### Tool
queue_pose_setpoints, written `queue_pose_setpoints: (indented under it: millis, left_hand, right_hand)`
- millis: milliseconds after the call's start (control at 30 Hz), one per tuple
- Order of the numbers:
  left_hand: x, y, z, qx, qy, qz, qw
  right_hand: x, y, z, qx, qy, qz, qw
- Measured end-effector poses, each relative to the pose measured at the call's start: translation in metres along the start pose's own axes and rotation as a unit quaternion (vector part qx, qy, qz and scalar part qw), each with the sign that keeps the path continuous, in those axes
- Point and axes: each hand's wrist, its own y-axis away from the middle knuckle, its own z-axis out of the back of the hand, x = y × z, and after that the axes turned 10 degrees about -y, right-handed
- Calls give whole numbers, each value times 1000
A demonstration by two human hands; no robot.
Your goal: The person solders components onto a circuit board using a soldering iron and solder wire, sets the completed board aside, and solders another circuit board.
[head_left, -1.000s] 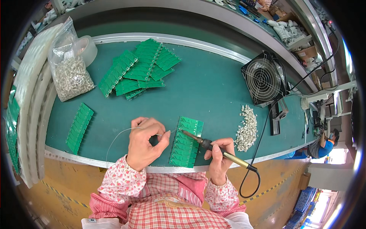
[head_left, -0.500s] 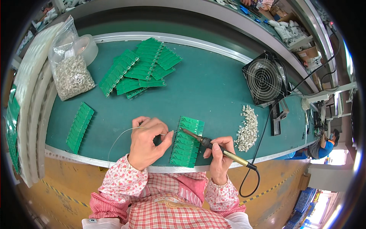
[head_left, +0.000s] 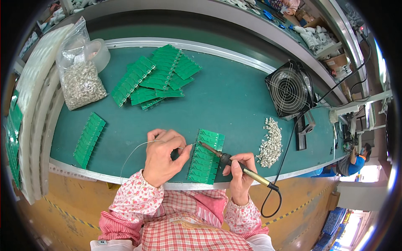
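Observation:
My right hand [head_left: 240,175] grips a soldering iron [head_left: 253,175] with a gold handle, its tip at the upper left part of a green circuit board panel [head_left: 204,161]. That panel lies flat near the table's front edge, with a row of pins along its left side. My left hand [head_left: 166,155] pinches a thin solder wire [head_left: 133,151] between thumb and forefinger, just left of the panel. The wire's free end loops down past my left wrist. Near the iron's tip, the wire's front end is too small to make out exactly.
Several green panels [head_left: 155,75] lie piled at the back; another panel [head_left: 89,140] rests at left. A bag of small parts [head_left: 83,85] stands beside a tape roll [head_left: 99,55]. At right are loose white parts [head_left: 270,144], a fan [head_left: 289,89] and the iron's cable [head_left: 289,144].
The whole view has shifted slightly. Both hands keep their grips, and the iron's tip stays at nearly the same place on the panel.

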Motion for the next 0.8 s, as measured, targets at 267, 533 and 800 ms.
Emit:
queue_pose_setpoints:
  millis: [267, 533, 800]
  left_hand:
    - [2, 1, -2, -15, 17, 4, 1000]
    - [1, 1, -1, -13, 16, 8, 1000]
    - [4, 2, 0, -2, 35, 12, 999]
  right_hand:
    - [-2, 5, -1, -4, -1, 6, 1000]
    - [-7, 10, 3, -50, -10, 42, 998]
    - [-9, 12, 5, -32, -39, 39, 998]
